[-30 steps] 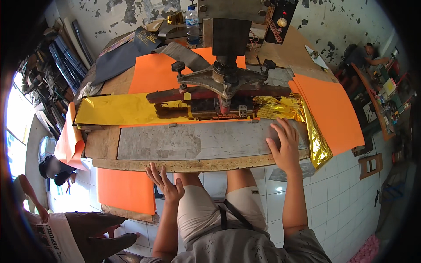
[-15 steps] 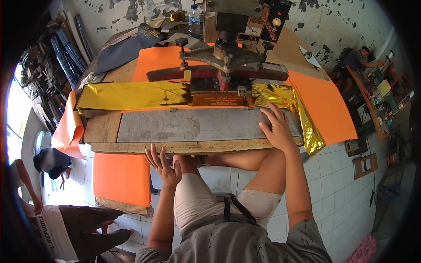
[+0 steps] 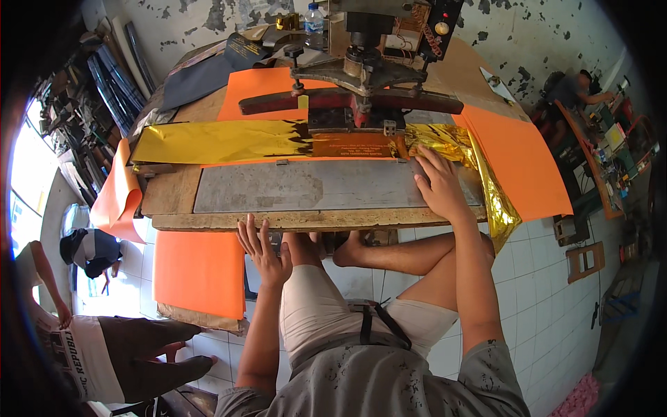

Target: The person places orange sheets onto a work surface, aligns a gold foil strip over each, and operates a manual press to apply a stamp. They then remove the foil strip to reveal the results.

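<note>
Gold foil [image 3: 215, 140] runs beneath press [image 3: 360, 73]; dark gap left of press narrower than before, bringing unmarked foil closer; right hand [image 3: 443, 187] open, grasping nothing, fingertips at foil's edge; left hand [image 3: 267, 256] spread, empty, at table edge [image 3: 313, 221].

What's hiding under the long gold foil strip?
An orange sheet shows beyond the gold foil strip, and a little orange peeks out along its near edge. The middle underneath is covered, so I can't tell what's there.

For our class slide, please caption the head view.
Left hand at the bench edge, right hand beside gold foil that runs beneath a press.
</note>
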Demonstrator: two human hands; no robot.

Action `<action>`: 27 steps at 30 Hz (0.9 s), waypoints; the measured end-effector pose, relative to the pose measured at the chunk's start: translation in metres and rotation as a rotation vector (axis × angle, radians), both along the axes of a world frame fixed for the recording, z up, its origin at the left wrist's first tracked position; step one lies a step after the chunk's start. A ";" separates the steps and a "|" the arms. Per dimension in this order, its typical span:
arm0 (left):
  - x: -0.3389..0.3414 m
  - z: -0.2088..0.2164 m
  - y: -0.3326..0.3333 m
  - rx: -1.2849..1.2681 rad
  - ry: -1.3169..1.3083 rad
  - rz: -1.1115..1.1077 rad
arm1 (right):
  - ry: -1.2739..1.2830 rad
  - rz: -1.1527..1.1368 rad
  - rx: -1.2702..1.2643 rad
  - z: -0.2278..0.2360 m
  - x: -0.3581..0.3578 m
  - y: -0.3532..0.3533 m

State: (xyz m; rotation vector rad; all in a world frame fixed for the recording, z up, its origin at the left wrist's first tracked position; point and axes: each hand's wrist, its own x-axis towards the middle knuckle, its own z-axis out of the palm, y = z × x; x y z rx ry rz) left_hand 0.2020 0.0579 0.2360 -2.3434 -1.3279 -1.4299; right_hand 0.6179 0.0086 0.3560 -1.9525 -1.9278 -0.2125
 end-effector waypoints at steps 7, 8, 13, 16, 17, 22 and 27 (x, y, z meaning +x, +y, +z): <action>-0.001 0.000 -0.002 -0.016 -0.004 0.003 | 0.000 0.012 0.029 0.004 0.000 0.007; 0.000 0.000 -0.003 -0.012 -0.004 0.000 | 0.013 0.018 0.048 0.008 -0.001 0.007; 0.004 0.012 -0.009 -0.034 -0.003 0.002 | -0.005 0.032 0.158 0.032 -0.006 0.000; 0.017 0.025 -0.020 -0.049 -0.187 -0.035 | 0.015 0.048 0.189 0.045 -0.012 -0.011; 0.022 0.032 -0.027 -0.048 -0.201 -0.042 | 0.042 0.060 0.197 0.048 -0.015 -0.018; 0.065 0.061 -0.074 -0.179 -0.316 -0.413 | 0.102 0.061 0.194 0.072 -0.047 -0.073; 0.112 0.084 -0.102 -0.552 -0.307 -0.832 | 0.125 0.101 0.251 0.072 -0.074 -0.118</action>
